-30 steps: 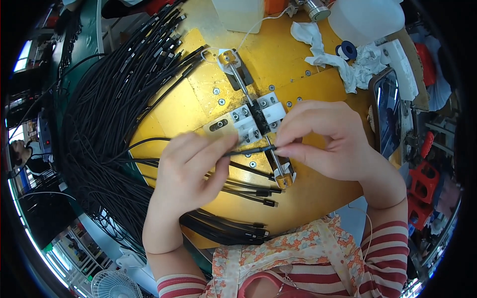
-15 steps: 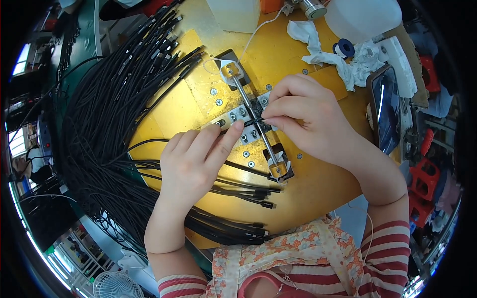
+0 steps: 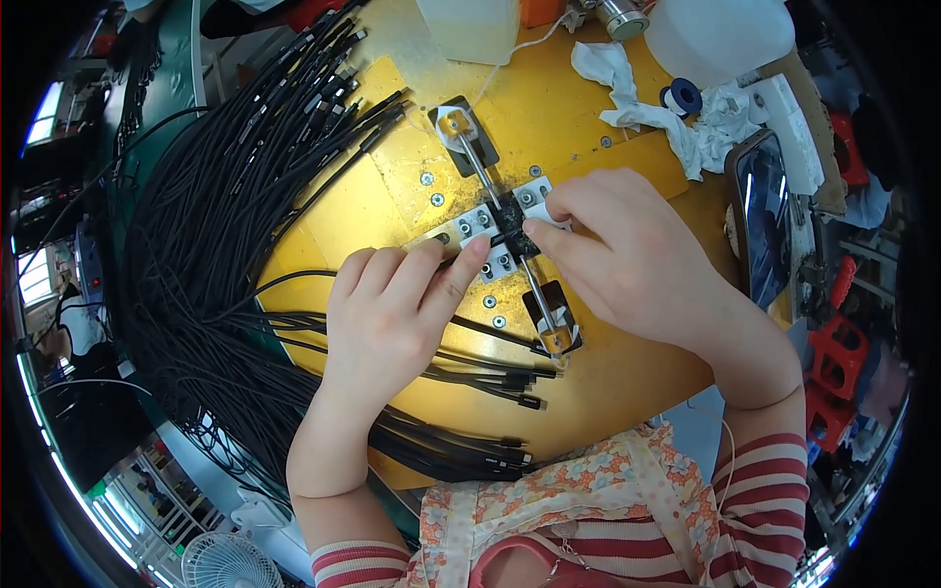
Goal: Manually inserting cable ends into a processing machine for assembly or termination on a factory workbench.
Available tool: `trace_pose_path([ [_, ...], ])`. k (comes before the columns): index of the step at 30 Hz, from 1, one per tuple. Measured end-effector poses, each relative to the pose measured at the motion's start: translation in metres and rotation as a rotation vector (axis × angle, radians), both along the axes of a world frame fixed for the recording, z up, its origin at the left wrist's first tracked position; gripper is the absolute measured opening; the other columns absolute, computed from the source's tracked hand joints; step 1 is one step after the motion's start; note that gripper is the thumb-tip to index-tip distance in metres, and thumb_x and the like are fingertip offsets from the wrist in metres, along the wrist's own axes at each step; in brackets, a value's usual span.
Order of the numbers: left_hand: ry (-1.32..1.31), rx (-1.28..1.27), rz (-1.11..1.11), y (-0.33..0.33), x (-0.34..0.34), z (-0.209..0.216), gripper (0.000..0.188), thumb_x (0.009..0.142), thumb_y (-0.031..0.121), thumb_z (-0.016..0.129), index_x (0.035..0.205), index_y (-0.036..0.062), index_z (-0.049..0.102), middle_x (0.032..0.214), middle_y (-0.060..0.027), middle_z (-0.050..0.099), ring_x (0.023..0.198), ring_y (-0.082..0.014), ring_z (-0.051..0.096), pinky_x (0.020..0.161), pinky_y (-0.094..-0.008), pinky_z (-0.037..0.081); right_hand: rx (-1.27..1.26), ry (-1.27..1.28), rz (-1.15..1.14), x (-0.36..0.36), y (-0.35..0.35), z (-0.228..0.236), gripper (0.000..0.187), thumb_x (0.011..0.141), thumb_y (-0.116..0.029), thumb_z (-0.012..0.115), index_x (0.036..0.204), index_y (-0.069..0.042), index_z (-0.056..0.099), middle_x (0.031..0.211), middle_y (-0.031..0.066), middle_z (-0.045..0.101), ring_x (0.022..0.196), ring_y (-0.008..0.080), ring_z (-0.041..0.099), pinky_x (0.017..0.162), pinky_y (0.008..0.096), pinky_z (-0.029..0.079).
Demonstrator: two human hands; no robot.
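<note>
Your left hand (image 3: 377, 318) is pinching a black cable (image 3: 496, 240) into the bolted clamping fixture (image 3: 509, 213) mid-view; your right hand (image 3: 632, 257) curls at its three o'clock, grip unclear. Translucent tub (image 3: 470, 31) at twelve, whitish jug (image 3: 720, 41) past one, contents hard to tell.

Two hands (image 3: 377, 312) in view, one gold worktop (image 3: 627, 382), two yellow end blocks (image 3: 557, 340), one phone (image 3: 763, 220), one spool (image 3: 680, 97), two plastic containers (image 3: 720, 39), one fan (image 3: 230, 563), one apron (image 3: 564, 498). Black cables (image 3: 196, 225): dozens, overlapping, too tangled for an exact count.
</note>
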State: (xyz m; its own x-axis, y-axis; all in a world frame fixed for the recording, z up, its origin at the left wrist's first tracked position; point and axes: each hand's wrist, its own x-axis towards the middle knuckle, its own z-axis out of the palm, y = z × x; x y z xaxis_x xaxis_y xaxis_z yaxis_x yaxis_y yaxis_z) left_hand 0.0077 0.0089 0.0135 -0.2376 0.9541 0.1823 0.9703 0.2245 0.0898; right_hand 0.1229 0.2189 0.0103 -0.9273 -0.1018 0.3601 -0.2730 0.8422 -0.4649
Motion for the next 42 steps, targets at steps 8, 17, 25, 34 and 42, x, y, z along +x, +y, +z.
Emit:
trace_pose_path([
  [8, -0.012, 0.063, -0.041, -0.001, -0.008, -0.003, 0.046, 0.074, 0.008, 0.066, 0.119, 0.0137, 0.068, 0.087, -0.0002, 0.057, 0.071, -0.0152, 0.055, 0.067, -0.0296, 0.043, -0.149, -0.003, 0.022, 0.001, 0.006, -0.005, 0.016, 0.077, 0.000, 0.069, 0.094, 0.001, 0.066, 0.090, 0.0097, 0.058, 0.080, 0.0261, 0.059, 0.072, 0.0363, 0.047],
  [17, -0.294, 0.156, 0.128, -0.009, -0.008, -0.006, 0.030, 0.080, -0.003, 0.064, 0.109, 0.0016, 0.062, 0.086, -0.0108, 0.056, 0.072, -0.0267, 0.057, 0.068, -0.0336, 0.046, -0.388, -0.019, -0.078, -0.006, 0.000, -0.021, 0.008, 0.081, -0.008, 0.063, 0.079, 0.000, 0.064, 0.082, 0.0102, 0.058, 0.076, 0.0287, 0.060, 0.070, 0.0391, 0.049],
  [25, -0.331, -0.096, 0.198, -0.074, 0.035, -0.003, 0.012, 0.082, 0.003, 0.065, 0.092, 0.0011, 0.059, 0.088, -0.0147, 0.060, 0.077, -0.0335, 0.057, 0.072, -0.0391, 0.047, -0.198, 0.172, -0.230, -0.009, 0.011, -0.017, 0.008, 0.077, -0.012, 0.065, 0.077, -0.004, 0.066, 0.078, 0.0073, 0.058, 0.073, 0.0245, 0.060, 0.068, 0.0365, 0.050],
  [34, -0.772, -0.473, 0.345, -0.083, 0.042, 0.042, 0.007, 0.080, 0.006, 0.070, 0.084, 0.0005, 0.067, 0.082, -0.0126, 0.065, 0.073, -0.0294, 0.063, 0.068, -0.0359, 0.051, 0.109, 0.191, -0.402, -0.008, 0.012, -0.008, 0.013, 0.071, -0.016, 0.071, 0.081, -0.009, 0.072, 0.078, 0.0054, 0.061, 0.081, 0.0218, 0.062, 0.068, 0.0351, 0.047],
  [42, -0.063, -0.326, 0.403, -0.067, -0.032, 0.027, 0.014, 0.084, 0.001, 0.066, 0.097, -0.0013, 0.060, 0.102, -0.0157, 0.057, 0.093, -0.0325, 0.059, 0.078, -0.0380, 0.049, 0.647, -0.350, -0.655, -0.006, 0.004, -0.007, 0.034, 0.080, -0.034, 0.067, 0.102, -0.008, 0.072, 0.092, 0.0077, 0.064, 0.094, 0.0236, 0.059, 0.077, 0.0380, 0.042],
])
